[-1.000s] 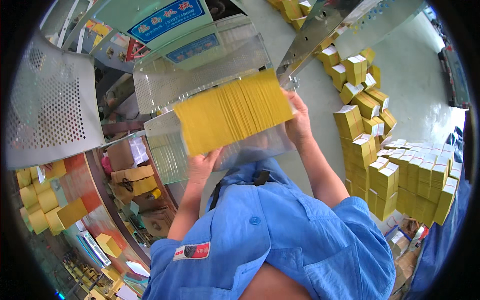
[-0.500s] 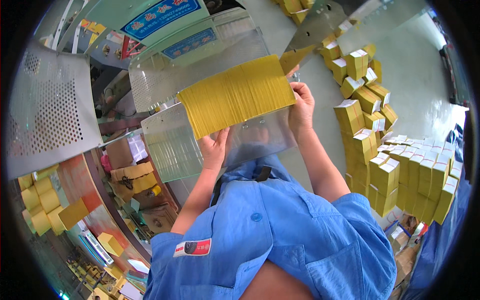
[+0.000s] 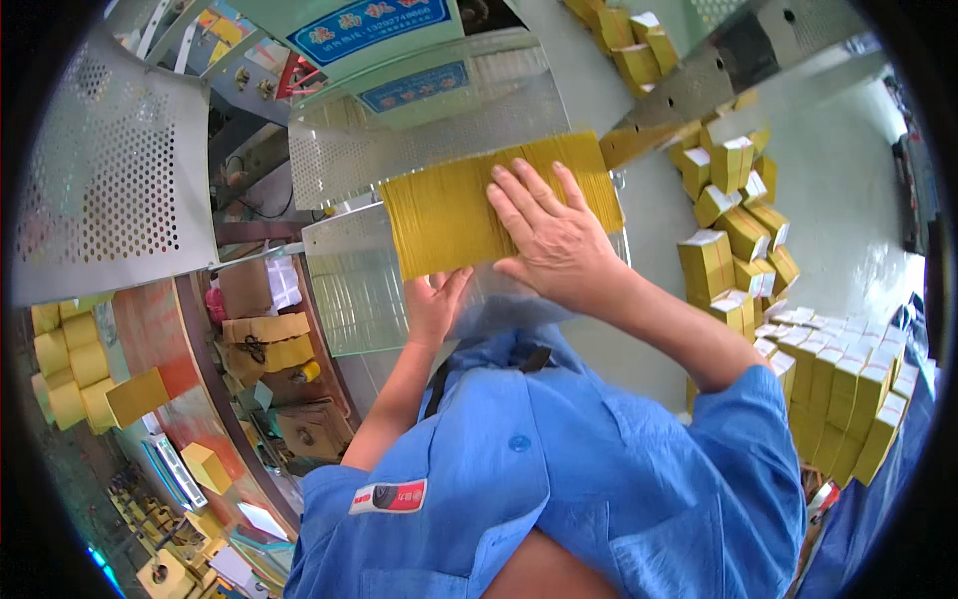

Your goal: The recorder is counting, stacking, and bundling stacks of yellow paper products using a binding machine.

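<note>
The person holds a stack of yellow sheets (image 3: 449,215) in front of the body, over a perforated metal tray (image 3: 349,290). The right hand (image 3: 554,235) lies flat on the upper face of the stack, with the fingers (image 3: 519,200) spread and straight, pressing on the right half of it. The left hand (image 3: 434,304) is under the near edge of the stack, palm up, with the fingers curled against the lower side; it supports the stack from below. So both hands are open and flat on the stack, one above and one below, and neither one closes around it.

The stack is a thick block of thin yellow sheets, seen from the edge side, so many fine lines show. It reaches from above the left hand to past the right hand, and its right end is close to a slanted metal chute (image 3: 699,90).

Beyond the hands stands a machine with a green housing (image 3: 379,60) and blue labels. To the left of the left hand there is a big perforated metal guard (image 3: 110,170), and below it yellow blocks (image 3: 70,369) lie on a red bench (image 3: 160,329). To the right of the right hand, many bundles of yellow sheets (image 3: 738,230) are piled on the pale floor (image 3: 838,190), well apart from the hands. The person wears a blue shirt (image 3: 559,479).
</note>
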